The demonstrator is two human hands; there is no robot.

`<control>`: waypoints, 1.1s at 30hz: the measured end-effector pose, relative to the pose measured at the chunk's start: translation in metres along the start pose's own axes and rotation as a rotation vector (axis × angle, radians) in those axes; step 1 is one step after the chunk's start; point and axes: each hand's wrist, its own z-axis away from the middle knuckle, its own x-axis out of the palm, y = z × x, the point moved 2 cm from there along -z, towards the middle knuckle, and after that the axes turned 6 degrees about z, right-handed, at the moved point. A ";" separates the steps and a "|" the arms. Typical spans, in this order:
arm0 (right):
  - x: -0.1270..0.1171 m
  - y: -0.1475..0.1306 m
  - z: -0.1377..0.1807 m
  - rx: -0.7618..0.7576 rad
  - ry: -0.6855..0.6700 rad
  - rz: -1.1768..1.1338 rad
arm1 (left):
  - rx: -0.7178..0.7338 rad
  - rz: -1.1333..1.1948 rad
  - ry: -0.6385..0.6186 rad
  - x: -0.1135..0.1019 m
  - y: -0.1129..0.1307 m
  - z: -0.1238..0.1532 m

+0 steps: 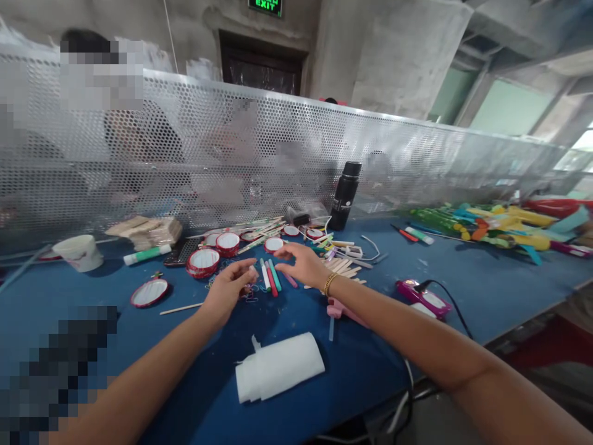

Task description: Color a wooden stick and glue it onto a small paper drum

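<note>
My left hand is closed, thumb and fingers pinched around a small pale object too blurred to name. Opposite it, my right hand has its fingers curved and apart with nothing between them. Several capped marker pens, white, red and teal, lie on the blue table between the two hands. Thin coloured wire loops lie below my left fingertips. Wooden craft sticks are spread behind my right wrist. Under that forearm is a pink glue gun with a clear glue stick.
A white cloth roll lies in front. Red-rimmed discs, a paper cup and a glue tube are leftward. A black bottle stands by the perforated metal screen. Rightward are a corded purple device and bottle crafts.
</note>
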 end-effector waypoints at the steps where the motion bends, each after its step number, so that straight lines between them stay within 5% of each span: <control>1: 0.001 0.007 0.002 0.047 -0.012 0.044 | -0.009 0.025 0.000 -0.001 -0.001 0.000; 11: 0.014 0.017 0.014 0.244 -0.139 0.246 | -0.081 0.244 0.088 -0.006 -0.004 -0.002; 21: -0.020 -0.033 0.047 0.025 -0.052 -0.063 | -0.106 0.365 0.131 -0.008 -0.003 -0.003; 33: -0.015 -0.032 0.046 0.032 -0.048 -0.109 | -0.090 0.385 0.113 -0.008 -0.003 -0.003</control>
